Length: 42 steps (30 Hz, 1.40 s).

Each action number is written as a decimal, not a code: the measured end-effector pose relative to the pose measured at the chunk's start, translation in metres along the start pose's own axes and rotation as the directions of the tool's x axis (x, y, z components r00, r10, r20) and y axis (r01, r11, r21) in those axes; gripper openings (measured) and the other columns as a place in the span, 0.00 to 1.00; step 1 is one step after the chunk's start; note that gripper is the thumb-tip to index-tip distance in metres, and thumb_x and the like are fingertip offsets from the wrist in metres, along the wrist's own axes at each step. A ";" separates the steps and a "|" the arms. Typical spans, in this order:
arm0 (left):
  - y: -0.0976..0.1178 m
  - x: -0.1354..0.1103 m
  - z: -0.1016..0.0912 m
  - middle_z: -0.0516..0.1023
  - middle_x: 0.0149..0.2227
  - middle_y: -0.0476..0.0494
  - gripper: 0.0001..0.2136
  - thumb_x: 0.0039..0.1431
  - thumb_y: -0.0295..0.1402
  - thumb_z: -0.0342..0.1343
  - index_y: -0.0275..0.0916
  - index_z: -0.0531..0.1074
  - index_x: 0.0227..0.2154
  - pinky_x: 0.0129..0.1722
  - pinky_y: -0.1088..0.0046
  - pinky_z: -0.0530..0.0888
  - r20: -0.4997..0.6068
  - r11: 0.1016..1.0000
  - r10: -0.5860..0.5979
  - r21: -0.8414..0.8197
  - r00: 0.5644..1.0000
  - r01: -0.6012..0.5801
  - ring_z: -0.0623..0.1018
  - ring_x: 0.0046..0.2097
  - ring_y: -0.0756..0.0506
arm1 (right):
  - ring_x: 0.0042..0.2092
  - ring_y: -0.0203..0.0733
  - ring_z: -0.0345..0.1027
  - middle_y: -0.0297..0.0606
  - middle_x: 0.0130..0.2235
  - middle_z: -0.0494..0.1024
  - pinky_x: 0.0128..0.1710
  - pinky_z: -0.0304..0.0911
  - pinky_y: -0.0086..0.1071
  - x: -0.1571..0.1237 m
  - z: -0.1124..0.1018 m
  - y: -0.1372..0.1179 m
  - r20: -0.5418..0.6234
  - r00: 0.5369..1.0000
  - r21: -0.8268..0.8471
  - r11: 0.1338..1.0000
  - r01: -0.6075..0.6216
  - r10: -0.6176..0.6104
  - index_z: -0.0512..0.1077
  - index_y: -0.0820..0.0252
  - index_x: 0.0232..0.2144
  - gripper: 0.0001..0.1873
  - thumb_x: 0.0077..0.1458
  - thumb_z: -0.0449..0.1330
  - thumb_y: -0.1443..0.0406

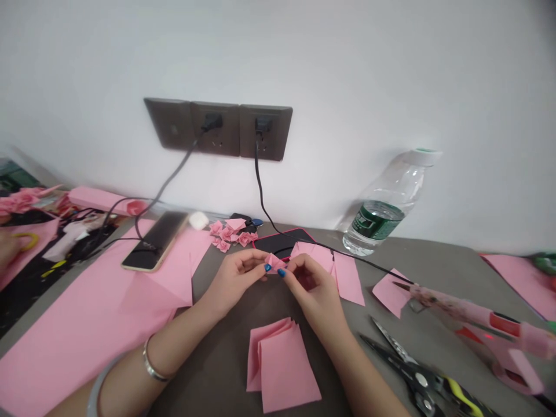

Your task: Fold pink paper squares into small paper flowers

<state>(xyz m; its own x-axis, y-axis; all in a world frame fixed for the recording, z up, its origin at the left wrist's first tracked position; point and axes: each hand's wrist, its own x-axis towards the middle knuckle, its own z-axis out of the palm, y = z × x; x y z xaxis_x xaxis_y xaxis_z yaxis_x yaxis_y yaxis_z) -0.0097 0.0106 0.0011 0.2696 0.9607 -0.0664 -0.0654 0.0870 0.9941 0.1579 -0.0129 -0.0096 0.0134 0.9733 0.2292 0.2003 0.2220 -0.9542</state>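
Between both hands, above the grey table [208, 359], is a small folded pink paper piece [274, 263]. My left hand [238, 277] pinches its left side between thumb and fingers. On the right side, my right hand [315, 289] grips it the same way, the two thumbs close together. Nearer to me lies a stack of folded pink paper squares [284, 368]. Just beyond my left hand sit several small pink paper flowers [230, 233]. A dark phone with a red edge [282, 243] and pink paper squares [347, 275] lie behind my right hand.
Open scissors [412, 370] and a pink glue gun [482, 318] lie at the right. A water bottle [377, 211] leans against the wall. Large pink sheets [99, 324] and a phone [156, 240] cover the left. Cables run from the wall sockets [217, 128]. Another person's hand [8, 249] holds yellow-handled scissors.
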 end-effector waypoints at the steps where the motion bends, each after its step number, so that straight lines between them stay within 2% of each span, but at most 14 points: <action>1: -0.001 0.000 0.000 0.83 0.37 0.42 0.08 0.56 0.30 0.59 0.36 0.78 0.39 0.37 0.74 0.76 0.010 1.000 0.006 0.010 1.000 -0.006 0.79 0.35 0.48 | 0.28 0.37 0.62 0.33 0.27 0.69 0.26 0.57 0.29 0.000 0.000 0.000 -0.022 1.000 0.004 1.000 0.020 -0.020 0.66 0.58 0.26 0.08 0.56 0.58 0.64; 5: -0.001 -0.002 0.002 0.82 0.39 0.42 0.10 0.58 0.31 0.57 0.37 0.78 0.41 0.39 0.71 0.77 0.060 0.997 0.041 0.066 0.997 -0.045 0.80 0.38 0.46 | 0.31 0.38 0.64 0.34 0.31 0.70 0.30 0.61 0.30 0.001 -0.002 -0.001 -0.084 0.991 -0.017 0.994 0.107 -0.108 0.68 0.57 0.32 0.01 0.56 0.58 0.67; 8: 0.000 -0.002 0.004 0.82 0.39 0.42 0.10 0.58 0.30 0.57 0.37 0.77 0.42 0.38 0.73 0.76 0.061 0.993 0.065 0.095 0.996 -0.071 0.79 0.39 0.46 | 0.34 0.40 0.66 0.37 0.35 0.72 0.32 0.62 0.32 0.002 -0.002 -0.002 -0.038 0.985 -0.039 0.985 0.168 -0.169 0.71 0.56 0.35 0.04 0.57 0.57 0.69; 12: 0.002 -0.001 0.003 0.79 0.33 0.46 0.06 0.58 0.31 0.58 0.37 0.76 0.37 0.36 0.75 0.75 0.059 0.997 0.057 0.053 0.997 -0.060 0.78 0.35 0.48 | 0.37 0.42 0.67 0.37 0.35 0.72 0.34 0.62 0.33 0.002 -0.001 -0.004 0.007 0.976 -0.065 0.974 0.216 -0.216 0.73 0.55 0.32 0.07 0.57 0.57 0.71; 15: 0.003 -0.001 0.001 0.78 0.30 0.48 0.05 0.59 0.32 0.58 0.37 0.76 0.35 0.37 0.76 0.73 0.057 0.995 0.073 0.057 0.996 -0.076 0.77 0.33 0.49 | 0.37 0.42 0.67 0.37 0.34 0.72 0.34 0.61 0.33 0.001 -0.001 -0.004 0.013 0.979 -0.083 0.975 0.205 -0.205 0.72 0.55 0.30 0.08 0.56 0.57 0.72; 21: 0.002 0.000 0.002 0.79 0.39 0.44 0.09 0.52 0.29 0.64 0.37 0.77 0.38 0.45 0.72 0.72 0.093 0.997 0.072 -0.009 0.993 -0.071 0.77 0.43 0.45 | 0.36 0.42 0.66 0.36 0.34 0.70 0.33 0.60 0.33 0.000 -0.001 -0.006 -0.006 0.982 -0.114 0.976 0.185 -0.187 0.70 0.56 0.29 0.07 0.56 0.57 0.72; 28: 0.004 -0.002 0.002 0.79 0.28 0.46 0.11 0.56 0.36 0.61 0.36 0.80 0.39 0.35 0.73 0.73 0.023 1.000 0.013 0.004 1.000 -0.013 0.76 0.31 0.48 | 0.39 0.44 0.66 0.38 0.36 0.70 0.35 0.62 0.35 0.000 -0.002 -0.008 0.032 0.982 -0.159 0.969 0.188 -0.186 0.71 0.55 0.30 0.07 0.58 0.56 0.70; 33: 0.005 -0.002 0.002 0.79 0.27 0.46 0.12 0.57 0.37 0.61 0.37 0.81 0.40 0.33 0.74 0.73 0.027 0.999 0.009 0.045 1.000 -0.010 0.75 0.29 0.50 | 0.44 0.45 0.66 0.39 0.39 0.69 0.39 0.62 0.35 -0.001 -0.001 -0.007 0.066 0.976 -0.157 0.963 0.217 -0.209 0.72 0.54 0.32 0.07 0.58 0.55 0.71; 42: 0.005 -0.001 0.002 0.78 0.28 0.46 0.11 0.58 0.37 0.59 0.36 0.82 0.37 0.33 0.75 0.72 0.060 0.996 0.030 0.085 0.998 -0.035 0.74 0.29 0.50 | 0.44 0.46 0.66 0.40 0.40 0.70 0.40 0.61 0.35 0.000 -0.001 -0.004 0.082 0.982 -0.096 0.979 0.179 -0.172 0.72 0.55 0.32 0.08 0.59 0.55 0.70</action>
<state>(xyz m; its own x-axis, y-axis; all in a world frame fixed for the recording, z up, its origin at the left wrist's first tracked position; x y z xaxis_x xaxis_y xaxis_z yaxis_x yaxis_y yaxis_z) -0.0086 0.0092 0.0066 0.3247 0.9453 -0.0312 0.0075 0.0304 0.9995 0.1582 -0.0135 -0.0056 -0.1019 0.9222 0.3730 0.2927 0.3861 -0.8748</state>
